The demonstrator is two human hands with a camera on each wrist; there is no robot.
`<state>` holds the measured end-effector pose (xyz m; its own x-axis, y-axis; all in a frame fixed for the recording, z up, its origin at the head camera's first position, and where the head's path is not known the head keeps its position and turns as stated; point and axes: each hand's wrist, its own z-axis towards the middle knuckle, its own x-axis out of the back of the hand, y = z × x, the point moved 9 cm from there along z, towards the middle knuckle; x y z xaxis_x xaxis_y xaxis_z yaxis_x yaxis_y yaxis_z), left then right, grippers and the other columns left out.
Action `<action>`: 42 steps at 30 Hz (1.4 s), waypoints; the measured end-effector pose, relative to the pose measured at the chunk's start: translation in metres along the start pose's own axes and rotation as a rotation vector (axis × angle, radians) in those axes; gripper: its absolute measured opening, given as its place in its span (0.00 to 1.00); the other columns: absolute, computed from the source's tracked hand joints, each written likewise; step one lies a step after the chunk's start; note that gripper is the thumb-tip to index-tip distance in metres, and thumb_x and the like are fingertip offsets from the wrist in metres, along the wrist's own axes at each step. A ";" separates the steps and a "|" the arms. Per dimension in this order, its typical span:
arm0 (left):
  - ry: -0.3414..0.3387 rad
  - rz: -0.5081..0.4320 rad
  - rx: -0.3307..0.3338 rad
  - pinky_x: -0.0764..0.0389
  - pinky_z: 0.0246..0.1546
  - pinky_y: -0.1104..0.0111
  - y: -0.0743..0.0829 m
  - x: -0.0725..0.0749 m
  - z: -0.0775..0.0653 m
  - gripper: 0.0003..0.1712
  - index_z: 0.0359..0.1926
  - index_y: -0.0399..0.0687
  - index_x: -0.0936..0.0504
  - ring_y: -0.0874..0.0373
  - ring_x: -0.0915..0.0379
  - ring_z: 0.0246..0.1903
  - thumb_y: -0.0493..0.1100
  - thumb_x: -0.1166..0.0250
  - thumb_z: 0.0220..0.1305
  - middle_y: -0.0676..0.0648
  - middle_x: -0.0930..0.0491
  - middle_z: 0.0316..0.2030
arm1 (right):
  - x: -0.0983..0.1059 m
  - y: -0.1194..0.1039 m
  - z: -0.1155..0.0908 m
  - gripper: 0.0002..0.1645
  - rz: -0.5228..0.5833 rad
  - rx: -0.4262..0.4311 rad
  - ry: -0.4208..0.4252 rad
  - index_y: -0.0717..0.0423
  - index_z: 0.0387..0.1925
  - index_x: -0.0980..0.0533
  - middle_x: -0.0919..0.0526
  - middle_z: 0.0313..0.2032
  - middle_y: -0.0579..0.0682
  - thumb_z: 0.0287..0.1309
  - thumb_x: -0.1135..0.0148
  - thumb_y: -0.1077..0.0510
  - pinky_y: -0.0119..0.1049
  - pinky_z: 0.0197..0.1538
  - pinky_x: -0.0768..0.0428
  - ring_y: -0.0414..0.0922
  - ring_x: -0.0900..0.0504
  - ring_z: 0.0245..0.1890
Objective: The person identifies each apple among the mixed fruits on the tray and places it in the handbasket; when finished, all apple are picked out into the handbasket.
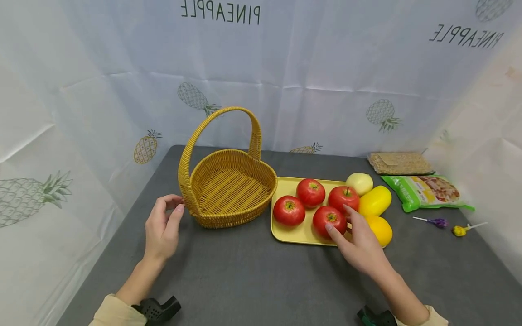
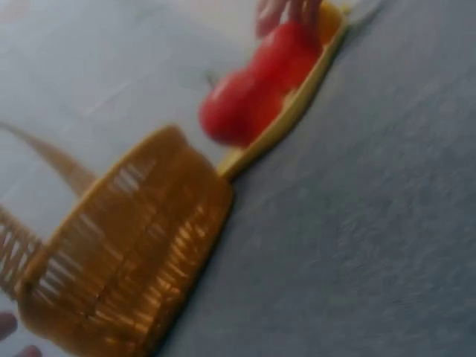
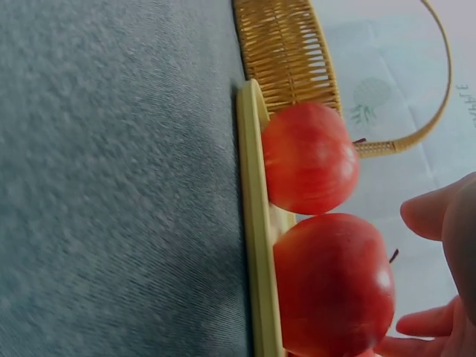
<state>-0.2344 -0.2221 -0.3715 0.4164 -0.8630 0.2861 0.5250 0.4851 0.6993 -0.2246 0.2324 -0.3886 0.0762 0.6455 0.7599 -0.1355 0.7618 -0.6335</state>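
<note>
A wicker basket (image 1: 228, 219) with a tall arched handle stands left of the middle of the table. My left hand (image 1: 165, 228) is at its left side, fingers slightly bent near the foot of the handle. In the left wrist view only blurred fingertips (image 2: 9, 327) show beside the basket. To the right, a yellow tray (image 1: 281, 233) carries several red apples. My right hand (image 1: 363, 246) reaches over the front right apple (image 3: 335, 286), thumb and fingers spread about it. In the right wrist view the thumb (image 3: 431, 212) stands off from that apple; fingertip contact is unclear.
Crowding the tray's right end are a pale round fruit (image 1: 360, 184), a yellow oblong fruit (image 1: 375, 201) and an orange-yellow fruit (image 1: 380, 230). Farther right lie a green food packet (image 1: 426, 192), a clear packet (image 1: 399, 163), a purple lollipop (image 1: 438, 222) and a yellow lollipop (image 1: 459, 231).
</note>
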 end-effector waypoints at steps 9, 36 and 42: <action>-0.123 -0.221 0.134 0.20 0.43 0.75 -0.036 -0.014 0.017 0.17 0.54 0.31 0.18 0.62 0.23 0.47 0.37 0.48 0.76 0.52 0.24 0.55 | -0.011 0.006 -0.002 0.55 0.011 -0.021 0.017 0.70 0.76 0.47 0.32 0.68 0.67 0.68 0.37 0.36 0.60 0.59 0.23 0.61 0.27 0.62; -0.409 -0.455 0.329 0.21 0.53 0.73 -0.068 -0.028 -0.001 0.17 0.60 0.28 0.22 0.69 0.33 0.65 0.32 0.40 0.75 0.44 0.26 0.67 | -0.025 0.016 0.001 0.59 -0.024 -0.092 0.118 0.68 0.73 0.42 0.29 0.63 0.65 0.58 0.28 0.33 0.62 0.61 0.25 0.60 0.25 0.58; -0.426 -0.394 0.314 0.21 0.54 0.73 -0.066 -0.033 0.000 0.17 0.59 0.26 0.23 0.69 0.33 0.66 0.34 0.39 0.76 0.42 0.23 0.64 | -0.017 0.009 -0.003 0.56 -0.043 -0.045 0.176 0.68 0.70 0.38 0.27 0.60 0.65 0.57 0.24 0.37 0.61 0.58 0.23 0.59 0.24 0.55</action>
<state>-0.2831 -0.2259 -0.4269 -0.1265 -0.9793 0.1582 0.3095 0.1126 0.9442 -0.2242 0.2278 -0.4077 0.2528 0.6093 0.7516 -0.0845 0.7878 -0.6101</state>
